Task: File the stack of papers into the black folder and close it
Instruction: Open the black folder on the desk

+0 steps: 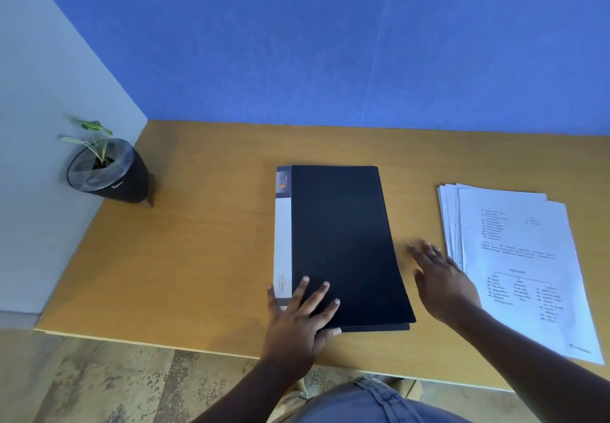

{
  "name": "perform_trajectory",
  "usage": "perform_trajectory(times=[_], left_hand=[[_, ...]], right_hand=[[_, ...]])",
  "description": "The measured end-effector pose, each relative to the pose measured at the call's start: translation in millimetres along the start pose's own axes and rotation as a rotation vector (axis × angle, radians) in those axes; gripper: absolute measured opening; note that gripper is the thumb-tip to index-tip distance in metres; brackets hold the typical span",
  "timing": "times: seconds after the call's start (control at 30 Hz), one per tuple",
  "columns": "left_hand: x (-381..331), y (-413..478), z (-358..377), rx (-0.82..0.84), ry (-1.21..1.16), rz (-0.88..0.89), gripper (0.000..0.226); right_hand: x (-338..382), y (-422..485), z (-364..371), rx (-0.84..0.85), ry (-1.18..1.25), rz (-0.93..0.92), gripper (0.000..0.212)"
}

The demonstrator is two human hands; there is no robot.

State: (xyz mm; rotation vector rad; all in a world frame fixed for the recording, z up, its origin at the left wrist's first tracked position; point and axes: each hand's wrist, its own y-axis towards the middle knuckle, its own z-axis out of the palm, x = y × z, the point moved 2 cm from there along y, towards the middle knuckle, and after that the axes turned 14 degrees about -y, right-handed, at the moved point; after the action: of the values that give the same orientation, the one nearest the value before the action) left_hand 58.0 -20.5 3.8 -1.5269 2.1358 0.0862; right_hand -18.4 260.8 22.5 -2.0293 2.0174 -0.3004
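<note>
Wooden desk [204, 257], left grip [297, 320] flat on closed black folder [343, 241], papers [521, 257] right

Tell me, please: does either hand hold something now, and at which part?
Nothing is gripped. The left hand lies flat on the closed folder at its near left corner. The right hand is open and empty.

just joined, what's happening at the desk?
A person is starting to file papers. The left hand lies flat on the near corner of the closed black folder. The right hand hovers open between the folder and the stack of papers, which is untouched on the desk.
</note>
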Motion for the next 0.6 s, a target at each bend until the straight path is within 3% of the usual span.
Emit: perform_trajectory(times=[0.2, 0.3, 0.47, 0.6], left_hand=[[-14.5, -7.2, 0.0, -0.153, -0.371, 0.041, 0.066], [-20.6, -19.0, -0.8, -0.235, -0.572, 0.093, 0.047], [-20.1, -43.6, -4.6, -0.293, -0.782, 0.068, 0.051], [-10.8, -65.2, -10.9, -0.490, -0.875, 0.011, 0.049]], right_hand=[[3.3, -31.5, -4.0, 0.023, 0.124, 0.082, 0.061], [8.5, -40.5, -0.6, -0.004, 0.132, -0.018, 0.066], [22.1, -49.8, 8.2, -0.022, 0.124, -0.156, 0.061], [30.8, -52.4, 17.0, 0.003, 0.077, -0.220, 0.058]])
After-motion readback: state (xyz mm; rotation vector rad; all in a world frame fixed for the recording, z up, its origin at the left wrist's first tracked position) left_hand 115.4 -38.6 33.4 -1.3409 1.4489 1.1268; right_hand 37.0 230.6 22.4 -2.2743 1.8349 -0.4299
